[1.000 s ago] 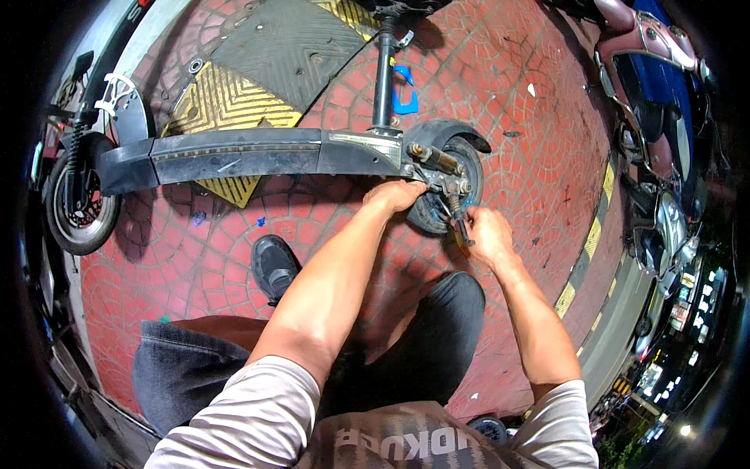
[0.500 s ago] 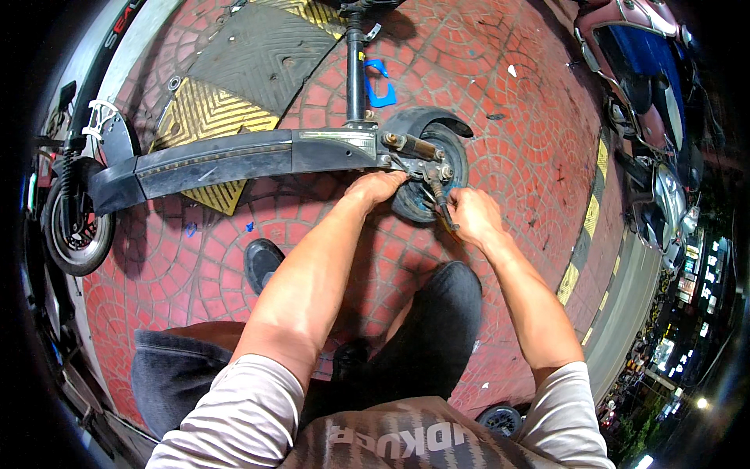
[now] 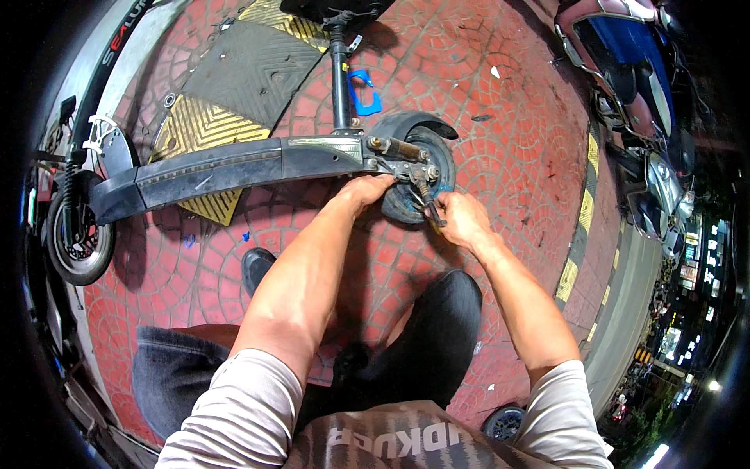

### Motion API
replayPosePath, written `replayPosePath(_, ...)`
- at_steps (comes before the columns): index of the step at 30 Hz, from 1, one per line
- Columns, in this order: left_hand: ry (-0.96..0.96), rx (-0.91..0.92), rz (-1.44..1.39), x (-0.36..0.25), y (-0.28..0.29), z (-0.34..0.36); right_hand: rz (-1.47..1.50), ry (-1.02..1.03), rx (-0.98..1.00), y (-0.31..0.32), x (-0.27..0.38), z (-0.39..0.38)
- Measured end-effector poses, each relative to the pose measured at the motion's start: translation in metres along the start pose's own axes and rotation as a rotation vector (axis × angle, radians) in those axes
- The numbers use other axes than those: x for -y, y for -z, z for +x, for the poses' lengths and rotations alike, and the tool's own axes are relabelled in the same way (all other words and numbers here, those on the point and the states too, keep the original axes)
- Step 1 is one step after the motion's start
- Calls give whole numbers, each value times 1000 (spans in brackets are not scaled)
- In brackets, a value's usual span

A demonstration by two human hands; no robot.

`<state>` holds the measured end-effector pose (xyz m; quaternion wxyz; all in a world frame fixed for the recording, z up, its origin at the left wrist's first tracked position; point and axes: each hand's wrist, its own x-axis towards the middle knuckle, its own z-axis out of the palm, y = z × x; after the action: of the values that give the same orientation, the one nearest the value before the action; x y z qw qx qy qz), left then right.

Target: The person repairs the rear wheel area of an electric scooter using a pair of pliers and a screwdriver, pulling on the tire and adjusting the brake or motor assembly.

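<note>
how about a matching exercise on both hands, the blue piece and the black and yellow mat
Things:
1 left hand
2 right hand
3 blue piece
4 black and yellow mat

Places:
A right of the black tube
B at the wheel's lower right
C crossed by the deck
D at the deck's end, left of the wheel

Pairs: 1-D, 2-B, 3-A, 4-C

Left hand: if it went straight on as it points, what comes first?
The left hand would probably meet the metal bracket beside the wheel first; whether they already touch is unclear.
</note>
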<state>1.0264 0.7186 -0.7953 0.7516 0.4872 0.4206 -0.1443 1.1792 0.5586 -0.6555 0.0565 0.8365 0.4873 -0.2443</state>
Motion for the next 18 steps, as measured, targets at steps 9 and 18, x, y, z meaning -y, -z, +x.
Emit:
replayPosePath(9,21,-92,5,2,-3,-2,88,-84,22,8,13,-23)
replayPosePath(18,2,-60,6,5,-6,6,48,-164,-20,-4,13,-26)
